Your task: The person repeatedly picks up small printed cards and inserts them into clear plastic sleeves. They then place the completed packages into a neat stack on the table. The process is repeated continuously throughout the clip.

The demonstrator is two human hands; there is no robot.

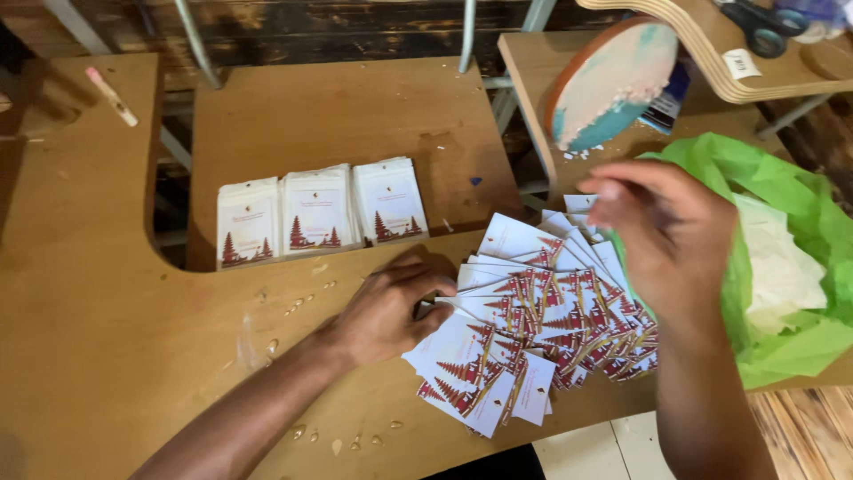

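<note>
Three neat stacks (pixel 315 213) of bagged cards sit at the table's (pixel 107 338) far side. The left hand (pixel 391 307) lies flat, fingers pressing the fanned loose cards (pixel 533 329) near the front edge. The right hand (pixel 662 236) hovers above them, blurred; I cannot tell its grip. The cards look thin, light, slippery, best pinched by an edge
</note>
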